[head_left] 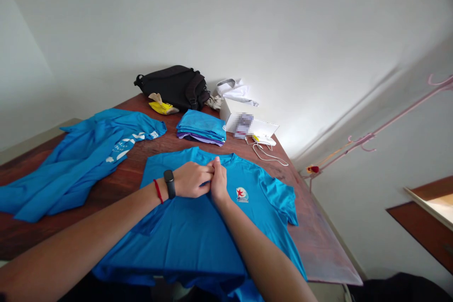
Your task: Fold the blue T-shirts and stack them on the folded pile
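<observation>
A shirt [191,231] lies on the table [316,226] before the stack [201,125].

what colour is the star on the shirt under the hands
The star on the shirt is red, best seen in the head view.

Blue T-shirt [193,233], front side up

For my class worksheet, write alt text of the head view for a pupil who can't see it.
A person's left hand and right hand meet over a blue T-shirt spread on a wooden table. Behind it sit folded clothes, a black bag and a white box; another blue garment lies to the left.
</observation>
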A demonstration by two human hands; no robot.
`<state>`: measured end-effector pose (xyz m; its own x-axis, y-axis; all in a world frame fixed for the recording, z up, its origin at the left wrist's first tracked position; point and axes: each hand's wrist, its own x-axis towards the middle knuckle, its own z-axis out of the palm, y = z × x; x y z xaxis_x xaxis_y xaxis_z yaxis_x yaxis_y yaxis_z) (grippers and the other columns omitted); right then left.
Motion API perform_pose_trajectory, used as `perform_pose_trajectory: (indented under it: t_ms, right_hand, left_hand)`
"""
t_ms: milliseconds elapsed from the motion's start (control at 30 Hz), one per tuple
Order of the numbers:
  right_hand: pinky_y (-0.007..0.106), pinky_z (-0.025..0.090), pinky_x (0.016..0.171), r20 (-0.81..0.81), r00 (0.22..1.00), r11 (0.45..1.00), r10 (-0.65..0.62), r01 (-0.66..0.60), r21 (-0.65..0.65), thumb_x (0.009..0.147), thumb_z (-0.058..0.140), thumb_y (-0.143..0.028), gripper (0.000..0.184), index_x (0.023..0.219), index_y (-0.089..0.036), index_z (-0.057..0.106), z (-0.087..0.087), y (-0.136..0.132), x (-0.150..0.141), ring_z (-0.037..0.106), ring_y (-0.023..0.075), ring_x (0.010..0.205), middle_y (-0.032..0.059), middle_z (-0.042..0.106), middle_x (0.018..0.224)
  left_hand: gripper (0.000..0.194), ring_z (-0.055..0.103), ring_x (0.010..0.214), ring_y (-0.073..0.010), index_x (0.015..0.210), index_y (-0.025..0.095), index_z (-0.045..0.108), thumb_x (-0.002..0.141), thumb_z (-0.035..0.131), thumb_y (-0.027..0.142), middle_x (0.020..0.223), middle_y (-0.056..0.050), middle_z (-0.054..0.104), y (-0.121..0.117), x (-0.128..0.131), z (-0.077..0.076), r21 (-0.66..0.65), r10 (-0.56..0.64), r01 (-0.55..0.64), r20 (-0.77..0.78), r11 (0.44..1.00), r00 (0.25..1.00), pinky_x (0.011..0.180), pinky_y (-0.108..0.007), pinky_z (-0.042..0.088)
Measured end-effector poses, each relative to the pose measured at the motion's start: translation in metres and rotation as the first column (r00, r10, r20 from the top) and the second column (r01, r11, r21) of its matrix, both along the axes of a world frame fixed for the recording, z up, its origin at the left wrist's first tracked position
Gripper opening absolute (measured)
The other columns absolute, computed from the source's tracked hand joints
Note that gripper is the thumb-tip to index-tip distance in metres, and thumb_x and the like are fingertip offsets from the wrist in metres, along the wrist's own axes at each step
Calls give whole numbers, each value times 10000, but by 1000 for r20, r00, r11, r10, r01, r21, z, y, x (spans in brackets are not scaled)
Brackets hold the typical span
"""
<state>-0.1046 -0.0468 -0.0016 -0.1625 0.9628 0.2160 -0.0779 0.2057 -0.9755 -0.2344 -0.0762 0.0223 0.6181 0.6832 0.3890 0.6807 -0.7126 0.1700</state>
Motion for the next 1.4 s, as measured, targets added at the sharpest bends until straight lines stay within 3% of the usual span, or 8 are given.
perform_pose_trajectory:
  t_ms: [333, 1400]
  right_hand:
    - [279, 345, 539, 16, 1000, 1000, 23, -23, -7, 924, 445, -594, 526, 552, -223, 475, -4, 1, -1, 395, 140, 543, -19, 467, 538]
    - [274, 299, 528, 50, 998, 999, 35, -35, -7, 912, 452, -605, 524, 551, -232, 385, -5, 2, -3, 327, 126, 554, -40, 393, 548]
  left_hand:
    - [175, 710, 797, -237, 934, 154, 758, 878, 612, 230, 1011, -87, 755, 3, -1, -4, -49, 45, -47, -31, 998, 999, 607, -331, 457]
    - [172, 687, 856, -226, 950, 154, 747, 902, 583, 137, 1088, -90, 732, 9, -3, -7, -118, 48, -57, -73, 991, 996, 660, -330, 470]
